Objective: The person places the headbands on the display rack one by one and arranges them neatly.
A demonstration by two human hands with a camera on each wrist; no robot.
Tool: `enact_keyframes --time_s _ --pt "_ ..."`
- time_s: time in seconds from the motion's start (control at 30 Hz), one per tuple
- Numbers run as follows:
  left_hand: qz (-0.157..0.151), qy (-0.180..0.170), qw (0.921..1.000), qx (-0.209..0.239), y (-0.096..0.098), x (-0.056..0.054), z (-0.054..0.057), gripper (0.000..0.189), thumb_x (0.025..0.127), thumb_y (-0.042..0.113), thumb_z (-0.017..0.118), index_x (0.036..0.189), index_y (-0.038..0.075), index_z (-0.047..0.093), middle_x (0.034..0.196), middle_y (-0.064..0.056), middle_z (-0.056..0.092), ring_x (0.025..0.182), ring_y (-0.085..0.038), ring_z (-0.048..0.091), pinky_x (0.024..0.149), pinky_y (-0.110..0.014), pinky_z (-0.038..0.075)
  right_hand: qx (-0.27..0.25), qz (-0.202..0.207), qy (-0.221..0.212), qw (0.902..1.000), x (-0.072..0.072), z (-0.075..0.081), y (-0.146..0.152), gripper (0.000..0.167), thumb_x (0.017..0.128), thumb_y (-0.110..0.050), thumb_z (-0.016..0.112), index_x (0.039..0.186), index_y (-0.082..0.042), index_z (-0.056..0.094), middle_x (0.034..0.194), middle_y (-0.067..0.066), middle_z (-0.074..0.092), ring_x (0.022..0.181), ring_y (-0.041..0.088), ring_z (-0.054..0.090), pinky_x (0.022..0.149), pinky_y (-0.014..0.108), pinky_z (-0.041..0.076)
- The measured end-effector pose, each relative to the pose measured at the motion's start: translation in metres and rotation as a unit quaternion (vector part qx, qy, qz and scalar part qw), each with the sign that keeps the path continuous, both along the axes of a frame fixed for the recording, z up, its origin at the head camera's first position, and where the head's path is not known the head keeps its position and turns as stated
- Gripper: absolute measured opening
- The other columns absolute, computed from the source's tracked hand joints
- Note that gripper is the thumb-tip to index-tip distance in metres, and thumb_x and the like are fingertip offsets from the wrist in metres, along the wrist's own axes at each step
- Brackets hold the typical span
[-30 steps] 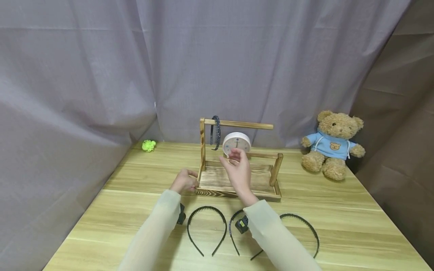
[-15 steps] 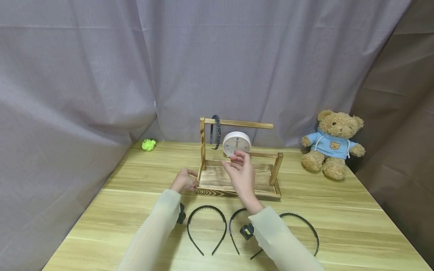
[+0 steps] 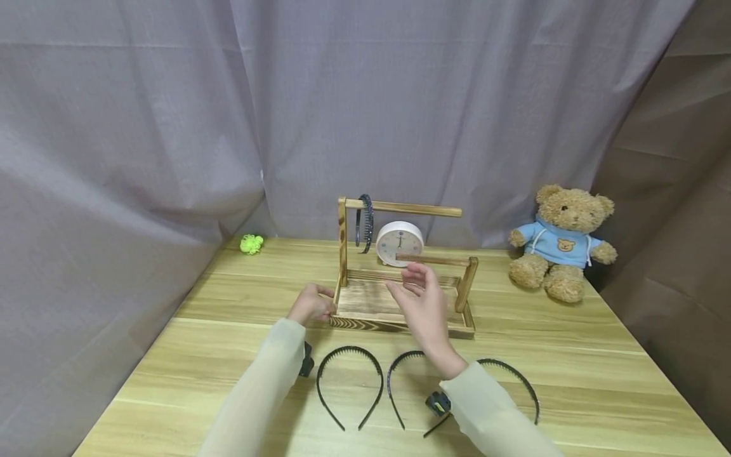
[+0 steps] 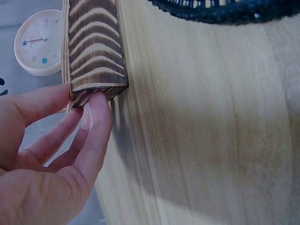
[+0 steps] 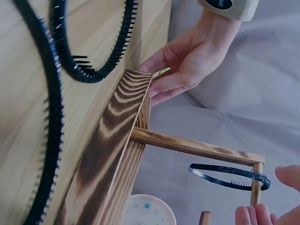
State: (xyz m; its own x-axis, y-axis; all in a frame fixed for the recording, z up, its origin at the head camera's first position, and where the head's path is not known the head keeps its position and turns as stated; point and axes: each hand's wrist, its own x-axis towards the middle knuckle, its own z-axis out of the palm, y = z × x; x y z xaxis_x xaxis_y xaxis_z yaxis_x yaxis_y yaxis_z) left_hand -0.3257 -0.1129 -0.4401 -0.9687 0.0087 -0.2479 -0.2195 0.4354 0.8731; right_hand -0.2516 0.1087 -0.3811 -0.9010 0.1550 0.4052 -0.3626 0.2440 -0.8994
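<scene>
Brown-grained wood is noticed first in the head view; where is the rack (image 3: pixel 368 298) held?

At its near left corner, pinched by the left grip (image 3: pixel 310 306). One hung headband (image 3: pixel 368 223) is looped over the upper bar (image 3: pixel 419 208), close to the left post (image 3: pixel 342 247). Nearer the person, a left headband (image 3: pixel 349 348), a middle headband (image 3: pixel 390 381) and a right headband (image 3: pixel 516 374) are laid on the desk (image 3: pixel 188 368); the last two are partly hidden by the right arm (image 3: pixel 491 406).

And the right grip (image 3: pixel 425 306)?

It is poised over the tray, fingers softly bent, thumb set apart, nothing held. The upper bar's long axis is run left to right, its free end at the right; by that lie, the right grip is judged the nearer one to the free end.

What is shown at the left wrist?

The tray's corner is caught between thumb and fingers. A white clock (image 4: pixel 40 44) is seen beyond.

And at the right wrist?

Only thumb and fingertips of the right grip are shown, parted. The hung headband is seen just beside them; no contact can be made out.
</scene>
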Motion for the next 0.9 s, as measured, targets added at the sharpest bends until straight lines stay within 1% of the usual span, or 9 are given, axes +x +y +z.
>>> enact_keyframes --time_s 0.23,0.37,0.57,0.73,0.83,0.9 --pt "0.004 -0.002 1.0 0.008 0.0 0.0 0.0 0.041 0.083 -0.007 0.065 0.123 -0.004 0.059 0.096 -0.017 0.062 0.065 -0.017 0.06 0.069 -0.031 0.061 0.028 -0.001 0.008 0.9996 0.007 0.002 0.011 0.053 0.081 -0.008 0.078 0.125 0.005 0.05 0.117 0.021 0.062 0.11 0.031 0.061 0.101 0.035 0.051" --pt "0.002 -0.002 1.0 0.007 0.001 0.001 0.001 0.041 0.083 -0.007 0.065 0.124 -0.005 0.059 0.095 -0.017 0.062 0.066 -0.017 0.06 0.07 -0.031 0.061 0.048 -0.012 0.009 0.9987 0.012 0.001 0.017 0.052 0.081 -0.012 0.08 0.123 0.001 0.052 0.116 0.019 0.063 0.109 0.03 0.063 0.099 0.033 0.053" --pt "0.001 0.001 1.0 0.005 0.002 0.003 0.002 0.04 0.084 -0.005 0.065 0.124 -0.004 0.059 0.096 -0.016 0.061 0.068 -0.017 0.06 0.071 -0.032 0.061 0.073 -0.021 0.003 0.9971 0.019 -0.007 0.025 0.052 0.081 -0.014 0.08 0.123 0.001 0.053 0.115 0.016 0.064 0.107 0.028 0.064 0.096 0.032 0.054" --pt "-0.001 0.0 1.0 0.006 0.001 0.002 0.001 0.04 0.084 -0.005 0.065 0.124 -0.004 0.059 0.097 -0.017 0.062 0.069 -0.018 0.061 0.073 -0.033 0.061 0.097 -0.038 -0.003 0.9945 0.025 -0.013 0.034 0.051 0.081 -0.016 0.08 0.123 -0.001 0.056 0.114 0.014 0.067 0.105 0.029 0.066 0.093 0.035 0.056" --pt "0.001 -0.001 1.0 0.01 0.001 0.001 0.0 0.04 0.084 -0.005 0.065 0.124 -0.004 0.059 0.098 -0.017 0.062 0.07 -0.018 0.062 0.073 -0.033 0.061 0.099 -0.042 -0.014 0.9941 0.027 -0.017 0.039 0.049 0.081 -0.017 0.08 0.122 -0.002 0.058 0.114 0.014 0.068 0.105 0.03 0.066 0.091 0.038 0.057" --pt "0.003 -0.001 0.9999 0.012 0.001 0.001 -0.001 0.04 0.084 -0.005 0.066 0.124 -0.004 0.059 0.099 -0.018 0.062 0.07 -0.019 0.062 0.072 -0.032 0.061 0.096 -0.038 -0.026 0.9943 0.029 -0.02 0.043 0.049 0.082 -0.018 0.08 0.122 -0.002 0.057 0.115 0.015 0.067 0.105 0.029 0.066 0.09 0.038 0.057"
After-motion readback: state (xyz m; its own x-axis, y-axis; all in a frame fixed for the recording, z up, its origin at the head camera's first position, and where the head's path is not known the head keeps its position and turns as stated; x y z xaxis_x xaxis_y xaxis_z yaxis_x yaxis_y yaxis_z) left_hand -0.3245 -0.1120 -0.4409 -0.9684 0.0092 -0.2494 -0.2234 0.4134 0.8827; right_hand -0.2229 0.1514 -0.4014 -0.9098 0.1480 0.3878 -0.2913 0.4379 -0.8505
